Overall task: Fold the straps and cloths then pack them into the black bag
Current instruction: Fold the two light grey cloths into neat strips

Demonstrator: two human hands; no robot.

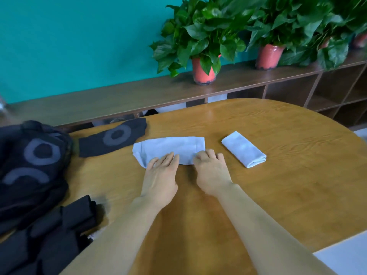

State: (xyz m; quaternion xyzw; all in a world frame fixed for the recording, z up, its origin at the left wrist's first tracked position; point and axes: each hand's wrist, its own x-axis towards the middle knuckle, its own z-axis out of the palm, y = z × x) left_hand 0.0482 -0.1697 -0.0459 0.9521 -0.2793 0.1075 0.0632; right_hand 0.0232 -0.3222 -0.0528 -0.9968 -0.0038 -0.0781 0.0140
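With left hand [160, 173] fingers [168, 158] flat on the white cloth [170, 144] and right hand [211, 172] fingers [206, 155] curled round its edge just under them, aligning corners squarely before pressing the fold.

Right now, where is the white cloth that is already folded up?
In the head view, the small folded cloth lies on the wooden table right of centre, just right of the right hand and the long white cloth, touching neither.

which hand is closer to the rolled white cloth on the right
Right. The right hand, gripping the flat cloth, lies just left of the rolled cloth, not touching it; the left hand presses the flat cloth farther left.
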